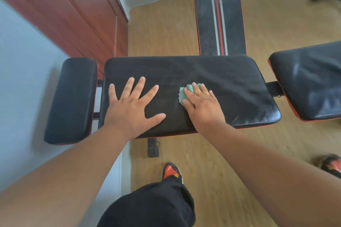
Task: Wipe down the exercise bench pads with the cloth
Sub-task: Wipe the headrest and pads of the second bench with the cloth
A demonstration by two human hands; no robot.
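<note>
A wide black bench pad [221, 72] with red trim lies across the middle of the view. My left hand [132, 105] rests flat on its left half, fingers spread. My right hand [201, 103] presses a small teal cloth [184, 94] onto the pad near its centre with straight fingers; most of the cloth is hidden under the palm. A smaller black pad [72, 99] sits at the left end. Another black pad [310, 81], streaked with pale marks, sits to the right.
A long black board with red and white stripes [217, 14] runs away behind the bench. A red-brown cabinet [73, 11] and a pale wall stand on the left. My orange-and-black shoes [171, 171] are on the wooden floor [162, 29]. A black bench foot [153, 147] sticks out below the pad.
</note>
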